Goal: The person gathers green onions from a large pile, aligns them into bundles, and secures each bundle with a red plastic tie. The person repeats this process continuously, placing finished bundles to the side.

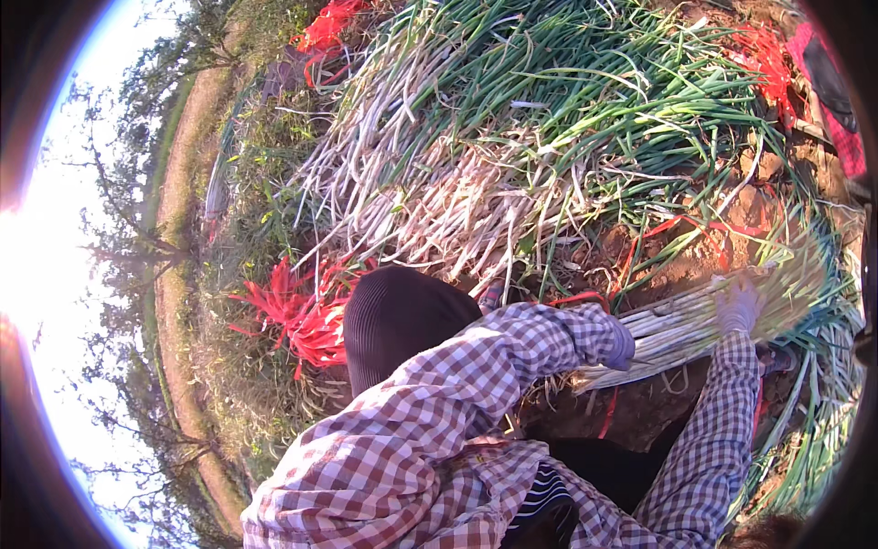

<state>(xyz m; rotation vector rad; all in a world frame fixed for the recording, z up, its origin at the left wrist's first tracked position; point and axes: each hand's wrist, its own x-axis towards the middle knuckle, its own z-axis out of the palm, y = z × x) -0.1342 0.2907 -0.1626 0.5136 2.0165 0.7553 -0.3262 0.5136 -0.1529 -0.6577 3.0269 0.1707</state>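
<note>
A bundle of green onions (669,336) lies slanting in front of me, its white stalks to the left and its leaves, blurred, to the right. My gloved left hand (620,347) is at the bundle's white end; its fingers are mostly hidden. Farther right, my gloved right hand (738,306) grips the bundle where the stalks meet the leaves. Beyond the bundle a large heap of green onions (480,185) spreads over the soil, with white ends towards the left and green leaves to the right.
Red plastic strips (309,319) are piled by my dark-clothed knee (405,316). More red strips (768,65) lie at the upper right and others (329,31) at the top left. Further green onions (816,418) are at the right edge. Grass and weeds (240,343) border the heap.
</note>
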